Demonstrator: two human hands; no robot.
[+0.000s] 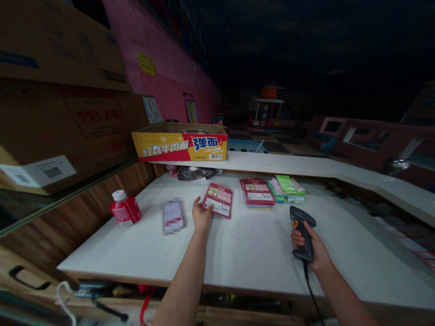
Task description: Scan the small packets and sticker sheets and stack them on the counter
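My left hand (203,215) grips the lower left edge of a flat red card-like packet (219,199) with a white barcode label, close to the white desktop. My right hand (311,244) is wrapped around the handle of a black barcode scanner (303,231), its head turned up and leftward, its cable hanging down. Between the two hands, farther back, lies a stack of similar red packets (257,192). Right beside that stack is a pile of green and pink packets (288,188).
A red bottle with a white cap (125,208) stands at the left, near a blurred-out small item (172,216). A yellow-and-red noodle carton (183,145) rests on the raised ledge (288,161). Big cardboard boxes (68,117) are stacked at the left.
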